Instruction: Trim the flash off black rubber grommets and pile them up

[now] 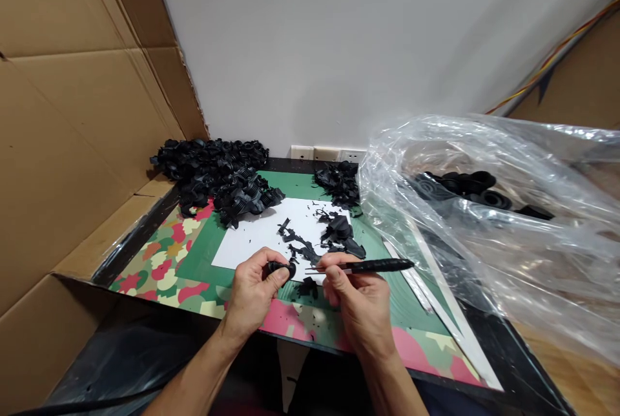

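My left hand (256, 287) pinches a small round black rubber part (281, 268) between thumb and fingers. In my right hand (359, 296) is a slim black-handled tool (382, 265), held like a pen with its thin metal tip pointing left at the part. A small gap shows between tip and part. Whether the tip is a blade or prongs I cannot tell. Beneath and beyond my hands lies a white sheet (256, 241) strewn with black rubber scraps (306, 249). Several black ribbed pieces (338, 228) rest at its right side.
A large heap of black rubber pieces (217, 174) sits at the back left, a smaller pile (339, 182) at the back right. An open clear plastic bag (484, 241) with black parts lies right. White strips (409, 277) lie on the green mat (203, 264). Cardboard (87, 112) stands left.
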A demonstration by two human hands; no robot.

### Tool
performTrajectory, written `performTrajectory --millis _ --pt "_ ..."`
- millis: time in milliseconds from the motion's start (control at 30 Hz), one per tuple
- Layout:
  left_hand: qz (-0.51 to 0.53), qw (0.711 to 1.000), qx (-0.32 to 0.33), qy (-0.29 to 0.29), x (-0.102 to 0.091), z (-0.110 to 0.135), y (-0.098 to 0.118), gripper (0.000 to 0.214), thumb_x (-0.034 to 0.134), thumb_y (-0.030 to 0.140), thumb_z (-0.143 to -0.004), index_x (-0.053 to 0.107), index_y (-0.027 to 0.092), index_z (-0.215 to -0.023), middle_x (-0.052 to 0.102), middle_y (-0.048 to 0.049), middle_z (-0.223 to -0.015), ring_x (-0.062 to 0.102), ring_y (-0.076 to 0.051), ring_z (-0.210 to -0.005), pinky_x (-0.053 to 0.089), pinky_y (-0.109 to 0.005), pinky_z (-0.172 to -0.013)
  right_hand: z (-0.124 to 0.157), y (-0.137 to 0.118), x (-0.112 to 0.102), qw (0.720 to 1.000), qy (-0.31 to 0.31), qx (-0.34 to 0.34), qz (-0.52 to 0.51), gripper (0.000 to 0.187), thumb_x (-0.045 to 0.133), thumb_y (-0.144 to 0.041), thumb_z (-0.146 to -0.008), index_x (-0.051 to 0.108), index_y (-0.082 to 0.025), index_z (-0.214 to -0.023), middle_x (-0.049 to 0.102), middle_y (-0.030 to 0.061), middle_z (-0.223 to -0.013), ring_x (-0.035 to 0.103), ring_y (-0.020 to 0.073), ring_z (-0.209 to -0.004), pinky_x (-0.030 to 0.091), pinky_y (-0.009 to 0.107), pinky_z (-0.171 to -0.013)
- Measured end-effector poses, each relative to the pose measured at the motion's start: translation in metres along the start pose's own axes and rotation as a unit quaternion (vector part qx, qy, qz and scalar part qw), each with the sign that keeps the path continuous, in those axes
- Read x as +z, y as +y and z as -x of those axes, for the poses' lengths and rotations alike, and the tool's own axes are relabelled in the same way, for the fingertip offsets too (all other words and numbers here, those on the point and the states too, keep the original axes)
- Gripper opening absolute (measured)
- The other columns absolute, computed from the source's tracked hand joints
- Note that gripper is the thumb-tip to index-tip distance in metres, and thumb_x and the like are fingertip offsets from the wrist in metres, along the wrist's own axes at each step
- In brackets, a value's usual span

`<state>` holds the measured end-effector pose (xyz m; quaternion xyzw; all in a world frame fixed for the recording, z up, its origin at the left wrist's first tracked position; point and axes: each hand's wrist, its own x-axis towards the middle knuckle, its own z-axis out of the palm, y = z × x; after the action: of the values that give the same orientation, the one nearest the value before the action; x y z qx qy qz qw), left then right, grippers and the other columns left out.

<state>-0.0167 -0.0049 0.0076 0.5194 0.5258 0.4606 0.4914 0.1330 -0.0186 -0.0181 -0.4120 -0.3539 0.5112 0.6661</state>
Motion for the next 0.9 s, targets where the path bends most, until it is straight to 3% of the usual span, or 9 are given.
performTrajectory --millis 100,200,800,900 --pt "-0.008 1.0 0.019 -0.004 0.0016 0.0013 0.0027 0.011 0.064 0.026 -0.069 0.061 0.017 -0.071 0.041 0.0073 -0.047 0.036 -0.007 -0.04 0.028 -0.018 -0.038 0.0007 -0.0004 0.0018 0.998 -0.014 -0.053 -0.002 0.021 0.074 -0.037 -0.072 0.068 -0.017 -0.074 0.064 0.0028 -0.074 0.046 0.0061 -0.04 0.037 0.022 -0.038" --pt "-0.022 0.999 0.045 -0.006 0.002 0.0027 0.0051 0.008 0.064 0.025 -0.07 0.062 0.017 -0.071 0.045 0.0056 -0.052 0.037 -0.007 -0.043 0.028 -0.018 -0.039 0.0017 0.0022 0.0052 0.997 -0.036 -0.074 0.008 0.016 0.072 -0.033 -0.075 0.07 -0.018 -0.075 0.065 0.0029 -0.076 0.048 0.0065 -0.041 0.04 0.022 -0.04" --pt "-0.084 0.986 0.143 0.0 0.0002 0.0029 0.002 0.005 0.062 0.019 -0.074 0.065 0.018 -0.071 0.059 -0.0009 -0.07 0.051 -0.015 -0.066 0.042 -0.024 -0.062 -0.0013 0.0077 0.0061 0.997 -0.059 -0.047 0.009 0.019 0.069 -0.035 -0.078 0.068 -0.016 -0.076 0.062 0.0004 -0.063 0.047 0.0075 -0.039 0.038 0.022 -0.04" --pt "-0.088 0.986 0.142 0.0 0.0011 0.0033 -0.0002 0.004 0.062 0.019 -0.074 0.065 0.018 -0.072 0.059 -0.0014 -0.071 0.052 -0.015 -0.068 0.042 -0.024 -0.063 0.0033 0.0054 0.0094 0.988 -0.06 -0.125 0.073 0.012 0.064 -0.027 -0.082 0.066 -0.018 -0.076 0.064 0.002 -0.068 0.051 0.0093 -0.043 0.042 0.023 -0.041"
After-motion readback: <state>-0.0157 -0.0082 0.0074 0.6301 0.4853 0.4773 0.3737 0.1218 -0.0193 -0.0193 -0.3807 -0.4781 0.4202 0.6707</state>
